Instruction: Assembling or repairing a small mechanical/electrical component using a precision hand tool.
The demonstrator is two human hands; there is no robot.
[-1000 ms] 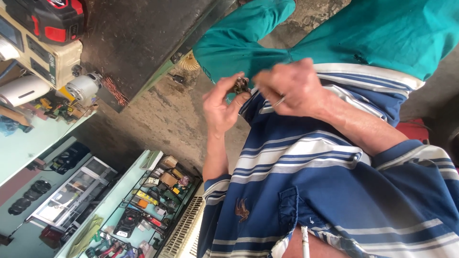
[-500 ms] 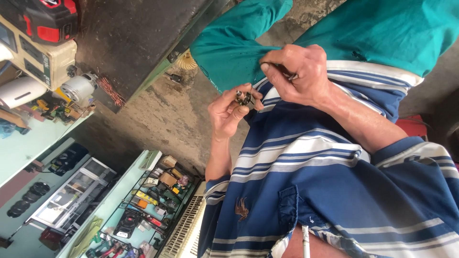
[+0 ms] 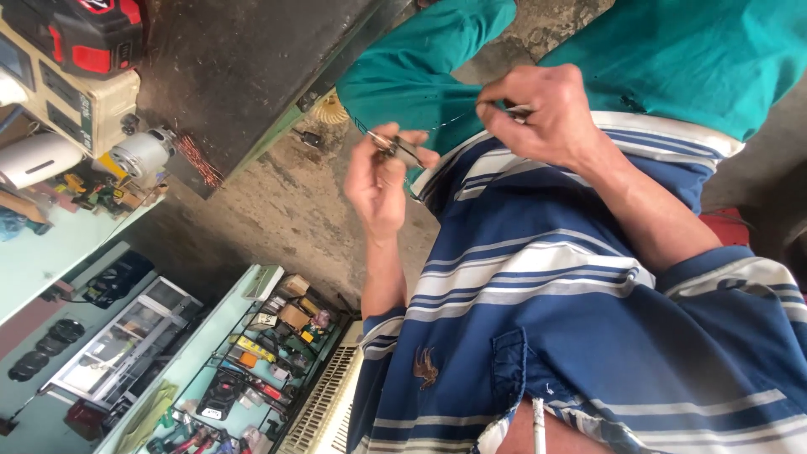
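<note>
two hands pinch small metal work over a striped shirt [image 3: 538,277]

left hand [image 3: 382,181] grips a small dark metal part [image 3: 395,150], perhaps a clip; right hand [image 3: 546,109] nips a thin wire [image 3: 454,119] stretched between them.

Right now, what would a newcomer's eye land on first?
Two hands meet at top centre: the left hand pinches a small metal part, the right hand a thin wire. A blue striped shirt fills the lower right. A red power tool sits top left.
</note>
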